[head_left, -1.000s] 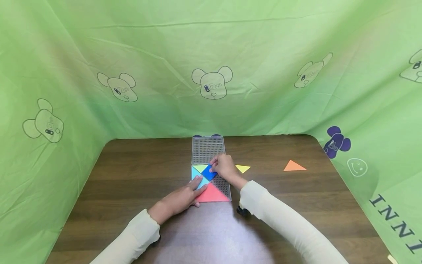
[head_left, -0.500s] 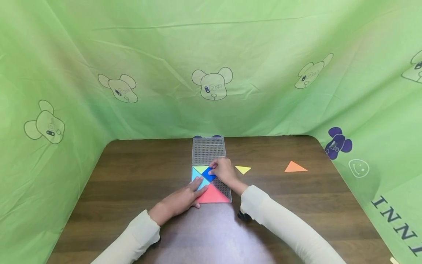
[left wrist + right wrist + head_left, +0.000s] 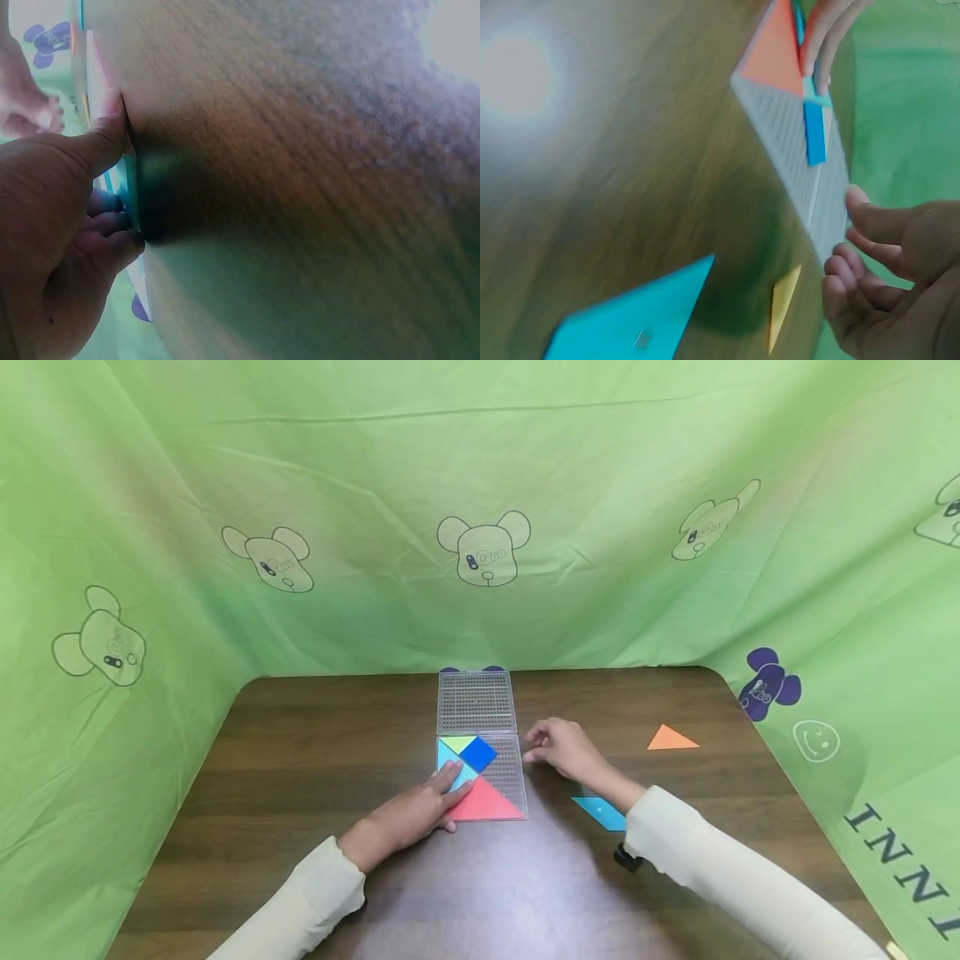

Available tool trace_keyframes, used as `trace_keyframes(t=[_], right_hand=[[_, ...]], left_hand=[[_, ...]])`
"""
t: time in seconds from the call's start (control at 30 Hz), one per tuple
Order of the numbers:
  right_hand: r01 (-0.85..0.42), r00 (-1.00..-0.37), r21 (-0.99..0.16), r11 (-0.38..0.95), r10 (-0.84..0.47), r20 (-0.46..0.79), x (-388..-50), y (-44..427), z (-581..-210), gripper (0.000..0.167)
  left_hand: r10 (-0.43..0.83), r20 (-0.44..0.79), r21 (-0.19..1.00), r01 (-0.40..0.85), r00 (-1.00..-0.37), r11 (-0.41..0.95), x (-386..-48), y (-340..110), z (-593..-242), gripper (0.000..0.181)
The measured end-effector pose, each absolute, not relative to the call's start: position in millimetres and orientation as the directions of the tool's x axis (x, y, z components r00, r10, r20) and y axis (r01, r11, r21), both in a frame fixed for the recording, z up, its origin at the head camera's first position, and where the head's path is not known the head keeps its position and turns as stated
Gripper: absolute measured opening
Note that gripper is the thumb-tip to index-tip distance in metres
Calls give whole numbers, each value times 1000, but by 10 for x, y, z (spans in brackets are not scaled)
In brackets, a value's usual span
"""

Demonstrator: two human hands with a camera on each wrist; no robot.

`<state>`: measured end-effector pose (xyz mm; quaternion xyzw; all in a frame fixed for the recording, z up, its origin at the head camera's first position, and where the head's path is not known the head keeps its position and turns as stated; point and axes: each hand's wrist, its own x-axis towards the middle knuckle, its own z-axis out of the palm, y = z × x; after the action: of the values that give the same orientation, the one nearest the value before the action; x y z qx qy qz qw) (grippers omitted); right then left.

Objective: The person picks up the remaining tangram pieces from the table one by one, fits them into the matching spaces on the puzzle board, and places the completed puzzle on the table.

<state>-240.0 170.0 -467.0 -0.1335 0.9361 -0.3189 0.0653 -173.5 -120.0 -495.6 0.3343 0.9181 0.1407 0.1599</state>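
Observation:
My left hand (image 3: 416, 810) rests its extended fingers on the light blue triangle (image 3: 467, 777) and red triangle (image 3: 483, 803) in a clear, gridded case (image 3: 506, 752). A blue square (image 3: 478, 755) lies in the case beside a pale yellow-green triangle (image 3: 457, 743). In the left wrist view, my left hand (image 3: 67, 195) touches the case's edge. Right of the case, my right hand (image 3: 566, 747) hovers with loosely bent fingers and holds nothing. Near it in the right wrist view lies a yellow triangle (image 3: 784, 304), which is hidden in the head view.
A blue parallelogram (image 3: 600, 812) lies on the wooden table (image 3: 300, 760) by the right sleeve. Farther right lies an orange triangle (image 3: 671, 739). The case's gridded lid (image 3: 475, 703) lies flat behind it. A green curtain (image 3: 337, 635) surrounds the table's back and sides.
My right hand has let go of the blue square and moved right, over the yellow triangle's spot. The blue parallelogram has come into view. My left hand stays put.

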Motion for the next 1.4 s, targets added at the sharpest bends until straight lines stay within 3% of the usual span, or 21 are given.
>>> trace_keyframes(t=[0.3,0.53,0.73,1.03,1.4], right_hand=[[-227,-940,-430,874,-313,-139,-2049,2244,-4681,31],[-264,-941,-326,908,-317,-120,-1762,2384,-4746,45],[-271,-950,-274,923,-302,-79,-1610,2392,-4798,38],[-224,-955,-324,919,-273,-114,-1633,2421,-4795,43],[-142,-927,-555,820,-306,-215,-1786,2457,-4632,20]], left_hand=[[656,-192,349,575,-730,741,-1739,-1216,-4980,70],[655,-186,347,575,-732,741,-1737,-1233,-4993,70],[653,-194,374,561,-732,739,-1719,-1223,-5003,71],[653,-190,364,565,-733,740,-1711,-1196,-4994,70],[658,-186,368,569,-730,735,-1717,-1191,-4997,70]])
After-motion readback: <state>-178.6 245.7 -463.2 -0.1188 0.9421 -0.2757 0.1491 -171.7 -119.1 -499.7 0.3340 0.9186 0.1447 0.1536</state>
